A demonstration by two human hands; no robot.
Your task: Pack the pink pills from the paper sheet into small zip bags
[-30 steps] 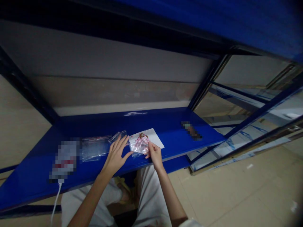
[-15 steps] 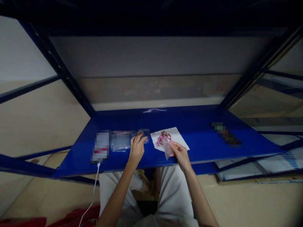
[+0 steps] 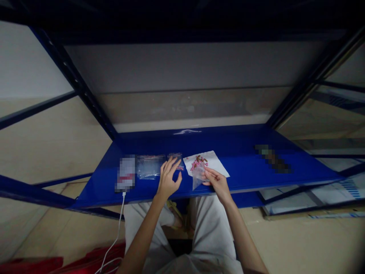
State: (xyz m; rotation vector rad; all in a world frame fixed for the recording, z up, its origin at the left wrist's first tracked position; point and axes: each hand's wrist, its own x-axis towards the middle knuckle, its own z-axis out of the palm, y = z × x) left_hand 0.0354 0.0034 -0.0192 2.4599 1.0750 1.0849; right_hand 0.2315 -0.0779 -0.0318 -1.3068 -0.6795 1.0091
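My right hand (image 3: pixel 217 182) pinches a small clear plastic bag (image 3: pixel 197 176) and holds it tilted just above the blue shelf (image 3: pixel 242 167). Behind the bag lies a white sheet of paper (image 3: pixel 215 161) with a small heap of pink and brown pieces (image 3: pixel 198 162) on it. My left hand (image 3: pixel 168 178) rests on the shelf with fingers spread, fingertips touching a small clear bag (image 3: pixel 175 158). A larger clear bag (image 3: pixel 149 166) lies just left of it.
A blurred-out white item (image 3: pixel 125 173) with a white cable (image 3: pixel 114 243) sits left of the bags. A dark blurred object (image 3: pixel 272 158) lies far right on the shelf. Blue uprights frame both sides. Red fabric (image 3: pixel 85 260) lies on the floor at lower left.
The pink pieces now lie on the paper and the bag in my right hand looks empty. My left hand moved left to the small bags and spread its fingers. The view swung left.
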